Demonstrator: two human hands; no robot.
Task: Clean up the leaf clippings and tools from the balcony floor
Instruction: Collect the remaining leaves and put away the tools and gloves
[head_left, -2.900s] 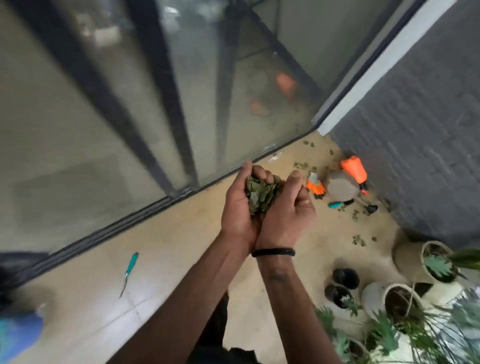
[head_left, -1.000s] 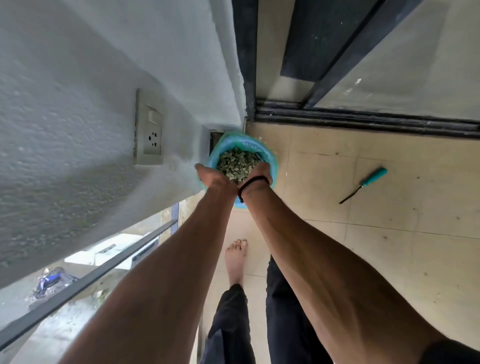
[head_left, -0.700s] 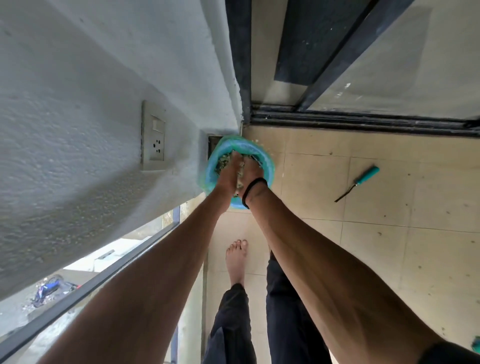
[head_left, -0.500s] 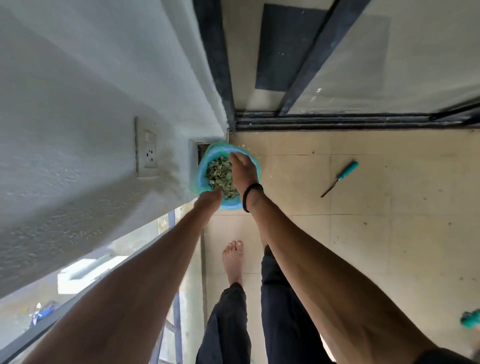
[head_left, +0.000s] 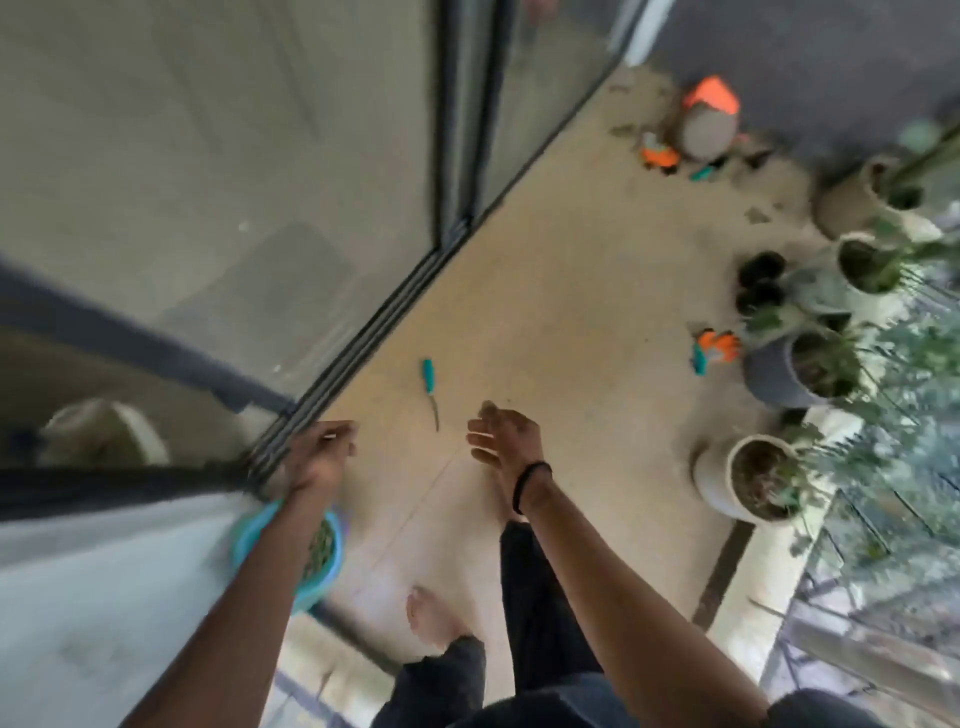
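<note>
The picture is blurred by motion. My left hand (head_left: 319, 457) and my right hand (head_left: 504, 434) hang over the floor with relaxed fingers, holding nothing. A blue bucket (head_left: 332, 566) filled with leaf clippings stands by the wall under my left forearm. A teal-handled tool (head_left: 430, 387) lies on the tiles just ahead of my hands. Farther off, orange gloves (head_left: 717, 348) lie beside the pots. At the far corner are an orange sprayer (head_left: 711, 96), another orange item (head_left: 658, 155) and scattered leaf clippings (head_left: 623, 130).
Sliding glass doors (head_left: 260, 182) run along the left. Several potted plants (head_left: 763, 483) line the right side next to a railing. A grey wall closes the far end. My bare feet (head_left: 431, 618) stand on the beige tiles.
My hands have left the bucket and hold no leaves now. The view has swung from the bucket corner toward the length of the balcony.
</note>
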